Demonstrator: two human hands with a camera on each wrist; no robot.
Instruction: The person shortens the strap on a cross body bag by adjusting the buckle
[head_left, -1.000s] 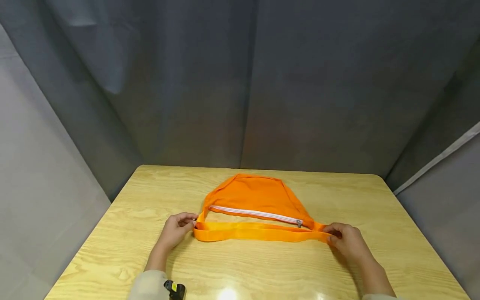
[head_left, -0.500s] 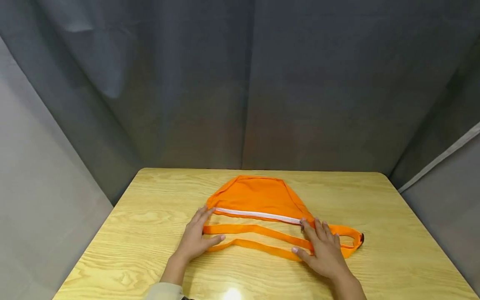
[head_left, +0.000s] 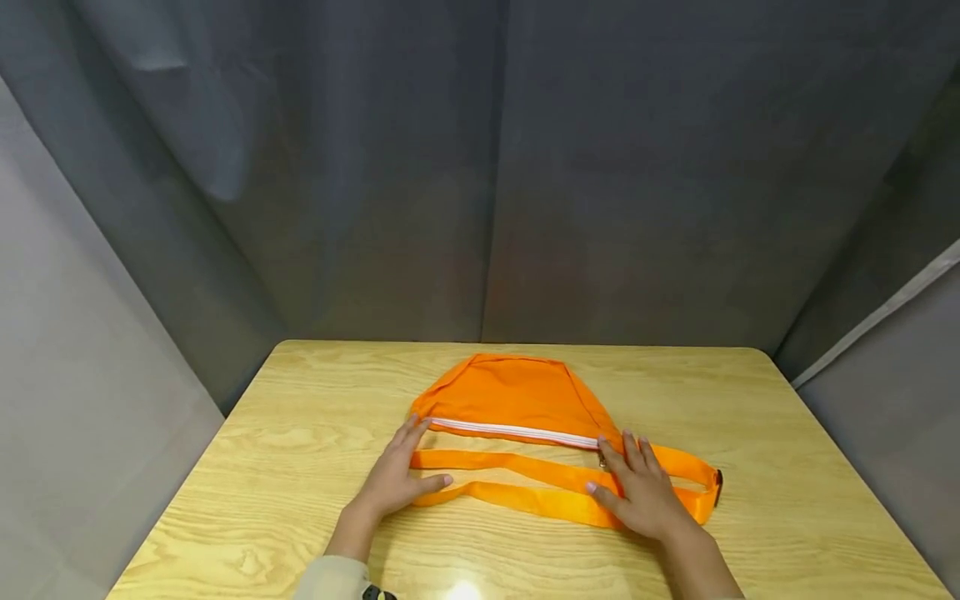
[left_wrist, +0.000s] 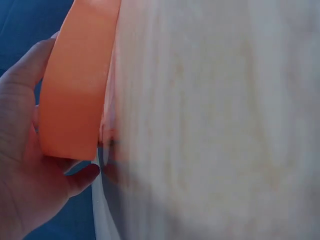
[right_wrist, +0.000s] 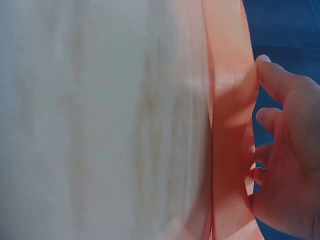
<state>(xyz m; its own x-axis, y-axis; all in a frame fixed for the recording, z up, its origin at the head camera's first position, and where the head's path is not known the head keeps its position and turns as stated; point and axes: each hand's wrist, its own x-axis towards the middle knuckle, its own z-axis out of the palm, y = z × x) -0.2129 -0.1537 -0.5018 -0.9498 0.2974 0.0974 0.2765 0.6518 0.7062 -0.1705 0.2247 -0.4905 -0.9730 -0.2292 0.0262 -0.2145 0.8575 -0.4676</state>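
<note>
An orange waist bag (head_left: pixel 517 392) lies flat on the table, its white zipper (head_left: pixel 517 432) toward me. The zipper pull (head_left: pixel 602 460) shows beside the right fingertips. In front of the bag the orange strap (head_left: pixel 517 497) runs in two strands. My left hand (head_left: pixel 390 479) rests with spread fingers over the strap's left end, fingertips at the bag's left corner. With fingers extended, my right hand (head_left: pixel 643 496) lies across both strands and touches the bag's right corner. Beyond it the strap loops to a dark buckle (head_left: pixel 718 488). Both wrist views show strap beside the fingers.
The wood-grain table (head_left: pixel 300 400) has rounded far corners. Dark grey curtains (head_left: pixel 375 208) hang behind it, with lighter grey panels (head_left: pixel 90 400) at the sides. A beige sleeve (head_left: pixel 333 577) and a small black device (head_left: pixel 377 592) show at the left wrist.
A second ago both hands pinched the strap's ends; they have let go and lie spread. The strap strands have separated, and a loop extends right. Since half a second ago, the front strand shifted slightly.
</note>
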